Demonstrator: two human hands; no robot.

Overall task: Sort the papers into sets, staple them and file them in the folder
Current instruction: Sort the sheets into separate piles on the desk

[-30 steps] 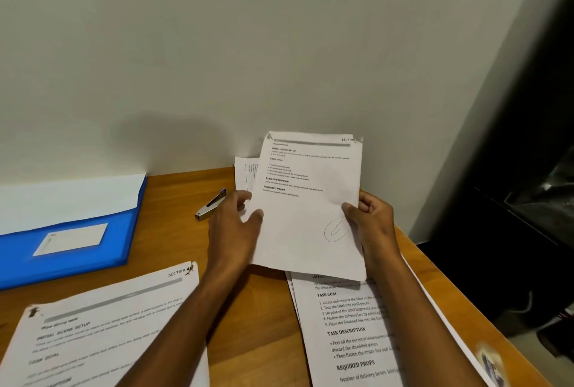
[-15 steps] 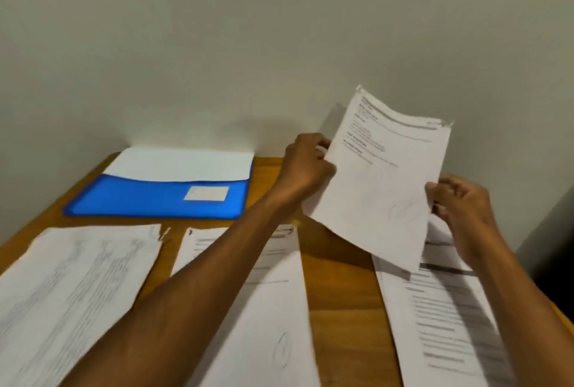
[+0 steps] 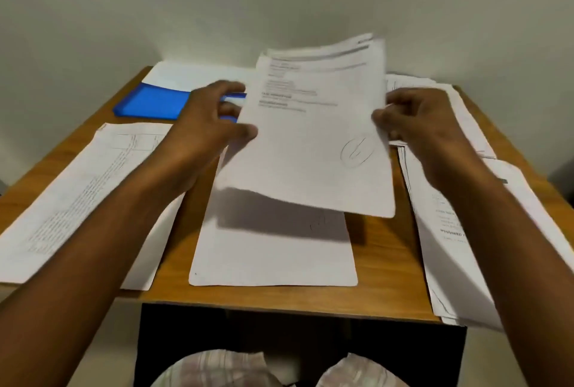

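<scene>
White printed sheets (image 3: 313,138) hang between both hands, the left hand (image 3: 214,125) pinching the left edge, the right hand (image 3: 413,122) gripping the right edge, long axis running away from the person. Directly below lies another sheet (image 3: 273,250) on the wooden surface (image 3: 382,250). Blue folder (image 3: 155,104) sits far-left, nearer the left hand. Print is blurred; only a pen-circled mark shows.

You sit at a small desk in a home or plain office corner; a wooden table (image 3: 382,250) stands against a bare pale wall (image 3: 217,7); printed papers (image 3: 273,250) lie below your hands and a blue folder (image 3: 149,104) beyond them.
</scene>
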